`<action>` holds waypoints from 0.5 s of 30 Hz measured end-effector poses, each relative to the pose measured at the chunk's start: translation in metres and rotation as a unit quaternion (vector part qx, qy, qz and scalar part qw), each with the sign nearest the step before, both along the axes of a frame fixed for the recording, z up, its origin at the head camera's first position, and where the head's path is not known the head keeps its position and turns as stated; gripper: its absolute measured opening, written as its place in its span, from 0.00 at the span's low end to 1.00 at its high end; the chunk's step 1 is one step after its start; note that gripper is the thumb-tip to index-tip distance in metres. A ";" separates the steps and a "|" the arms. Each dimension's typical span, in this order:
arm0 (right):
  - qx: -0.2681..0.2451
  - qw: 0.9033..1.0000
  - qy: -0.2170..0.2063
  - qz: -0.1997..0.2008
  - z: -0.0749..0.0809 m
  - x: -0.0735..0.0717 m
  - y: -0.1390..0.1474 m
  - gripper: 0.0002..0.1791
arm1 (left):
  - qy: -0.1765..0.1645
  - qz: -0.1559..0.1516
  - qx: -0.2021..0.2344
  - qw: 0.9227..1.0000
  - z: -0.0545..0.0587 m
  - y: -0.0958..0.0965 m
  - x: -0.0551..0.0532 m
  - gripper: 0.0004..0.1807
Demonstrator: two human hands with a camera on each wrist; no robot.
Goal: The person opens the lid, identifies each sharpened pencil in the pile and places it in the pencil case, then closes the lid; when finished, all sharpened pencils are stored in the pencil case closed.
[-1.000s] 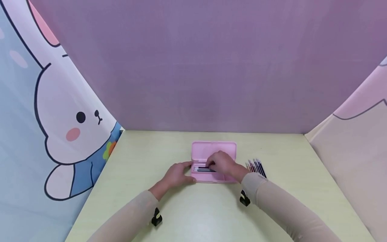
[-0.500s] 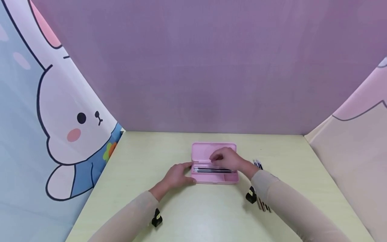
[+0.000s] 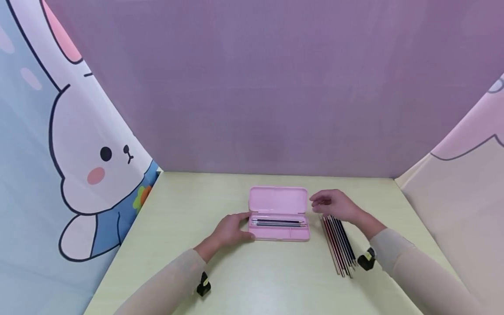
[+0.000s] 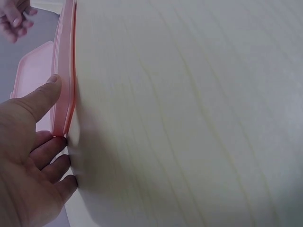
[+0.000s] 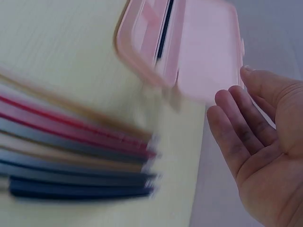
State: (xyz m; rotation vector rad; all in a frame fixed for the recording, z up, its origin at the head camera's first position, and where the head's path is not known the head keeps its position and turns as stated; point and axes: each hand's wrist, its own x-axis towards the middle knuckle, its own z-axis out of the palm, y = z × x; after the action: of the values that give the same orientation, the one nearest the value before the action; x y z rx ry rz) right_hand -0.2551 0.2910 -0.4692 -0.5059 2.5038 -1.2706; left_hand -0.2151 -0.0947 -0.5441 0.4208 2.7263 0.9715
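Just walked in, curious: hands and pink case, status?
Left hand holding pink case. Right hand empty, near loose pencils. Pink case open, stowed pencils inside. Nothing seen blocking it.

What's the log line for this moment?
left hand: holds case at left end | right hand: empty, near loose pencils | lid: open | inner pencils: lying lengthwise

A pale wood-grained table (image 3: pixel 271 275) bears an open pink case (image 3: pixel 278 199) and, near it, pencils (image 3: pixel 338 247) (side by side).
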 end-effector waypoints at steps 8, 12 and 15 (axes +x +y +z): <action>-0.001 0.999 -0.007 -0.052 -0.014 0.015 0.051 0.24 | 0.007 -0.003 0.003 1.000 -0.001 -0.002 0.000 0.48; -0.003 0.997 -0.031 -0.064 -0.025 0.022 0.069 0.25 | 0.010 -0.007 -0.001 1.000 -0.003 -0.001 -0.001 0.48; 0.004 0.996 -0.040 -0.073 -0.032 0.025 0.079 0.25 | 0.008 -0.005 -0.002 1.000 -0.003 -0.001 -0.001 0.48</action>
State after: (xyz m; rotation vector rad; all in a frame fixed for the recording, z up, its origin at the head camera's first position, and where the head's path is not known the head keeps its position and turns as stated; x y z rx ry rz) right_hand -0.2296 0.3704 -0.5015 -0.2676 2.5167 -1.3035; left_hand -0.2163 -0.0956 -0.5471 0.4436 2.7368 0.9652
